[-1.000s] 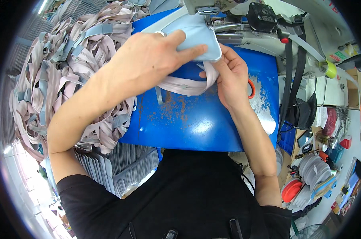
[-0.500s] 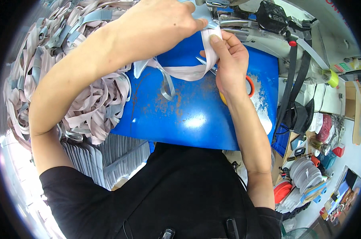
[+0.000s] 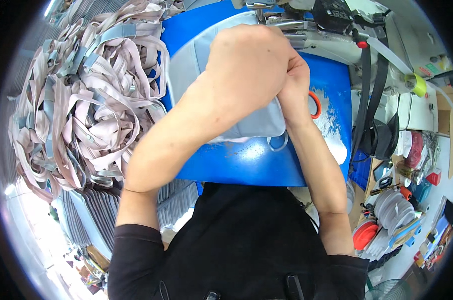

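A grey-blue fabric piece (image 3: pixel 259 123) with rounded corners is spread over the blue work surface (image 3: pixel 211 162), under the sewing machine (image 3: pixel 260 12). My left hand (image 3: pixel 249 62) is curled over the middle of it, knuckles up; its fingers are mostly hidden. Against its right side, my right hand (image 3: pixel 295 87) is closed at the fabric's right edge, fingertips out of sight behind the left hand. A thin grey loop (image 3: pixel 277 142) sticks out at the lower right corner, and a sliver of pale pink shows along the lower edge.
Tangled pale pink zipper-like strips (image 3: pixel 101 105) with grey pieces are heaped at the left. Stacked grey panels (image 3: pixel 89 215) stand below them. The scissors' orange handle (image 3: pixel 315 105) lies beside my right wrist. Black straps (image 3: pixel 374 95) hang at the right, above cluttered shelves with thread cones (image 3: pixel 391 210).
The grey-blue fabric piece now covers much of the surface, where a pink strip and ribbon hung before. My left arm has swung right and down; its hand now meets my right hand.
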Motion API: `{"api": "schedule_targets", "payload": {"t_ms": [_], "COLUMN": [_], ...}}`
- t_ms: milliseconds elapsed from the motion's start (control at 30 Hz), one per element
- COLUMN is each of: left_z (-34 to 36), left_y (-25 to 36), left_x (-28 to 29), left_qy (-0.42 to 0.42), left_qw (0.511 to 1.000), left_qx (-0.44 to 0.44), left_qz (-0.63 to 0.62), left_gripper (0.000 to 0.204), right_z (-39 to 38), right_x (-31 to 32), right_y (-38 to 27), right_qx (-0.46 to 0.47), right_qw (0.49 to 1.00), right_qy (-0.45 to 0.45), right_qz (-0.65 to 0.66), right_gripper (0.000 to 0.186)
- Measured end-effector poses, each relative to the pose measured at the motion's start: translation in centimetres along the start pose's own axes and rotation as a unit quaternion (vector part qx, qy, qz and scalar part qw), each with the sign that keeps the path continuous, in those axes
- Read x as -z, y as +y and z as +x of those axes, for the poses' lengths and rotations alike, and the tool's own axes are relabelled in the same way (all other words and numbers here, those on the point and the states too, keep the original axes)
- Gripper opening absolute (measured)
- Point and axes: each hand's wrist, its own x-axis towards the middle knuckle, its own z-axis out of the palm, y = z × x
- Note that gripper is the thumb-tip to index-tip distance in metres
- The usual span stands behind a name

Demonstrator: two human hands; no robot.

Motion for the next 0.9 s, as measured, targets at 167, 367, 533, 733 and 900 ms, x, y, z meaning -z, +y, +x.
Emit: {"api": "schedule_targets", "payload": {"t_ms": [167, 367, 533, 733, 900], "left_z": [-4.0, -10.1, -9.7, -9.0, -9.3], "left_y": [1.5, -0.1, -2.2, -2.5, -1.7], "left_x": [-0.6, -1.3, 1.4, 1.4, 0.8], "left_qy": [0.079, 0.1, 0.133, 0.181, 0.192], "left_qw": [0.986, 0.987, 0.978, 0.962, 0.961], "left_qx": [0.088, -0.025, -0.037, -0.048, -0.067], "left_qz": [-0.12, -0.125, -0.156, -0.199, -0.186], "left_gripper": [0.06, 0.071, 0.061, 0.054, 0.05], "right_z": [-2.5, -6.6, -6.3, -1.2, -1.1], "right_x": [1.7, 2.7, 2.3, -0.5, 0.3], "right_y": [-0.8, -2.8, -4.6, -7.6, -6.1], "right_qx": [-0.026, 0.002, 0.234, -0.047, 0.143], "right_qw": [0.996, 0.991, 0.815, 0.672, 0.799], "right_qy": [-0.033, -0.131, -0.204, -0.26, -0.012], "right_qz": [-0.073, 0.008, -0.49, -0.692, -0.584], "right_gripper": [0.043, 0.042, 0.022, 0.034, 0.04]}}
